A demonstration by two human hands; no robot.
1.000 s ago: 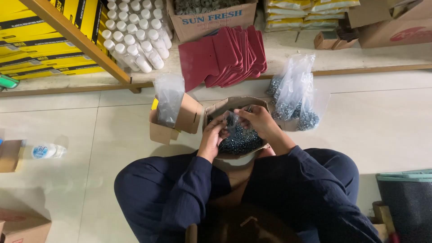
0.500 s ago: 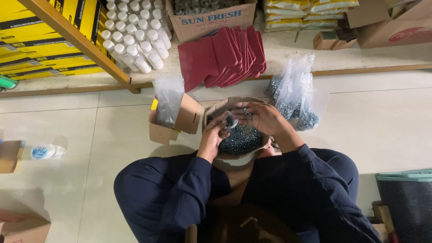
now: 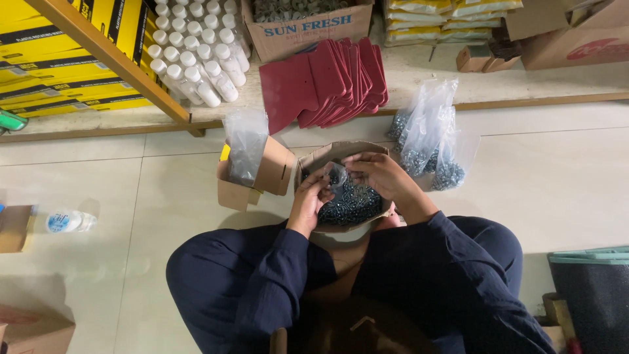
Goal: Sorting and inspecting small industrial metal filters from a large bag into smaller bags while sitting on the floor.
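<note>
— While the person sits on the tiled floor, what are the hands doing?

— Both are over an open cardboard box full of small dark metal bits, screws by the look of them, set right between the knees. The left hand and the right hand are up against each other above it, holding a small clear plastic bag between them.

— How are the fingers?

— On the right hand they're bent and pinching the bag's top edge. On the left they're curled in close together at the bag's lower side; I can't make out each finger, but they seem to be gripping the plastic too.

— And around the box?

— Just beside its left wall sits a smaller carton with a clear bag standing up out of it. To the right, near the right hand, lie filled clear bags of the same dark pieces, against the raised ledge at the far edge of the floor. On that ledge are a fan of dark red cards, rows of white bottles and another cardboard carton. A small plastic bottle lies well apart near the floor's left edge.
</note>
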